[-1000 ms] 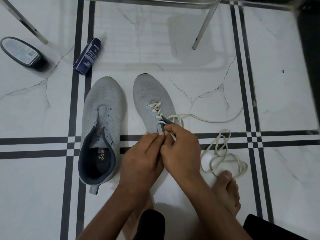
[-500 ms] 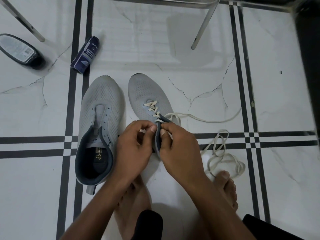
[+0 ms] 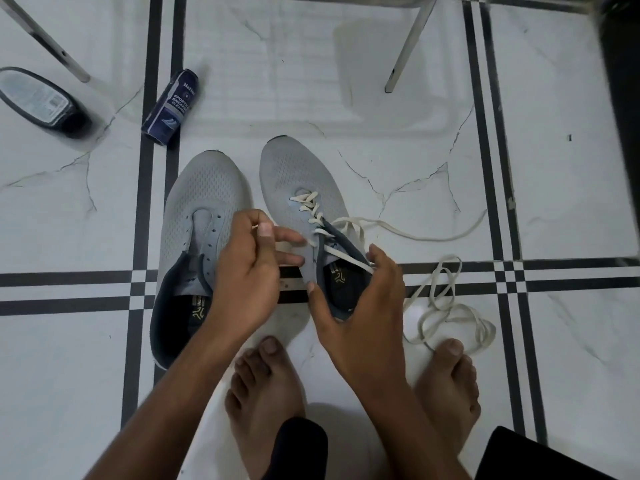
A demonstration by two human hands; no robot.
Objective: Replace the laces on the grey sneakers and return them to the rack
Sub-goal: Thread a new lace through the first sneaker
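Observation:
Two grey sneakers stand side by side on the tiled floor. The left sneaker (image 3: 204,216) has bare eyelets and no lace. The right sneaker (image 3: 298,178) carries a cream lace (image 3: 310,209) crossed through its front eyelets. My left hand (image 3: 247,268) pinches one lace tip between thumb and forefinger, pulled out to the left above the left sneaker. My right hand (image 3: 360,303) grips the right sneaker's collar, thumb on its left side, fingers on its right. The lace's other end (image 3: 426,233) trails right across the floor.
A second loose cream lace (image 3: 446,313) lies coiled on the floor beside my right foot (image 3: 450,386). A blue cleaner can (image 3: 171,107) and a dark bottle (image 3: 41,102) lie at the far left. Metal legs (image 3: 407,50) stand behind the sneakers. My left foot (image 3: 263,403) is near.
My hands have parted. The left one has drawn the lace tip out to the left, and the right one has shifted from the lace down onto the sneaker's collar.

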